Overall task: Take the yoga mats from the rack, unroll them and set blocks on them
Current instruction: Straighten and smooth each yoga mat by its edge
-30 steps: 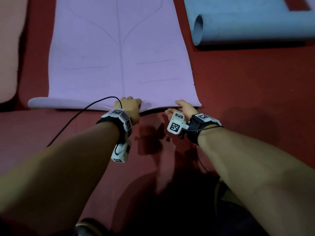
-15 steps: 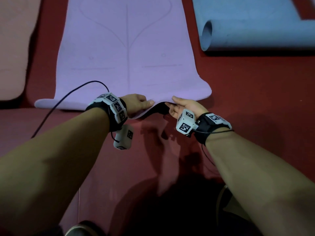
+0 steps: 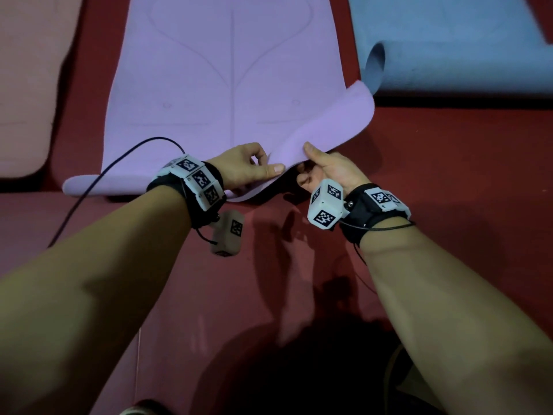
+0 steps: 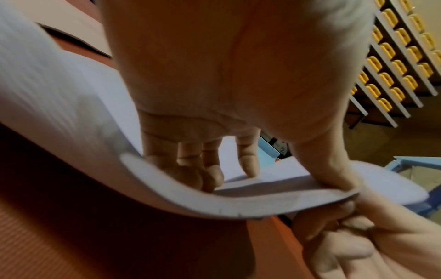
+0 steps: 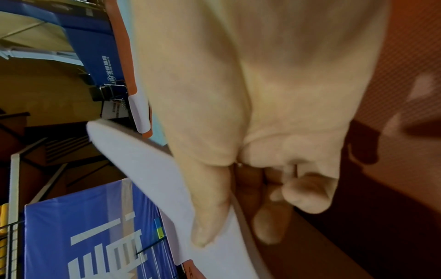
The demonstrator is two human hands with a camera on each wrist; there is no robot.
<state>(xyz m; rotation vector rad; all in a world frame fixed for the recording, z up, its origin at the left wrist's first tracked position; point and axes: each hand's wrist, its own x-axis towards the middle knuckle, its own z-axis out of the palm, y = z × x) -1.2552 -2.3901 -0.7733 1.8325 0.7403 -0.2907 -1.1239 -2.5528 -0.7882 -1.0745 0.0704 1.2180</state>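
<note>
The purple mat lies unrolled on the red floor, stretching away from me. My right hand pinches its near edge, thumb on top and fingers underneath, and holds the near right corner curled up off the floor. My left hand bears on the same edge just to the left, thumb on the rim and curled fingertips on the top surface. The right wrist view shows the mat's lifted edge under the thumb. No blocks are in view.
A blue mat, partly rolled, lies at the upper right, its open end close to the raised purple corner. A peach mat lies flat at the left. A black cable runs from my left wrist across the purple mat's near left corner.
The mat's near edge lay almost flat a second ago. My right hand has since taken hold of it and lifted the right corner, which now curls up. My left hand stays on the edge.
</note>
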